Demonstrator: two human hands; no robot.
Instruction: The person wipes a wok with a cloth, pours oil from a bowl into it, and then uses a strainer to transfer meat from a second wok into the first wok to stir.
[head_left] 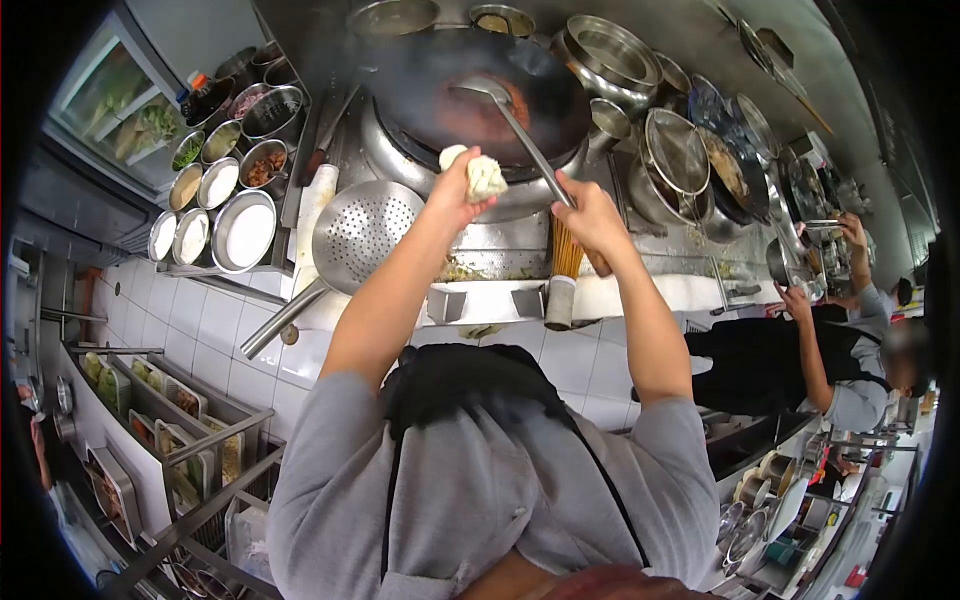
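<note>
My left hand (455, 196) is closed on a bunched, pale cloth (487, 178) in front of the near rim of a large dark wok (420, 110). In my right hand (594, 218) is the long handle of a metal ladle (530, 143), its wooden end showing below my fingers. The ladle's head reaches into the wok, over reddish-brown food (515, 100) partly veiled by steam. A perforated strainer (366, 232) lies left of my left forearm, its handle towards me. Below my right hand a bamboo brush (566, 255) rests on the stove edge.
Bowls of white seasoning (245, 232) and chopped ingredients (265, 166) stand at the left. Metal pots (612, 50) and a wire sieve (678, 150) crowd the right. Another person (850, 360) works further right, holding a pan. Food trays (165, 385) fill a rack at lower left.
</note>
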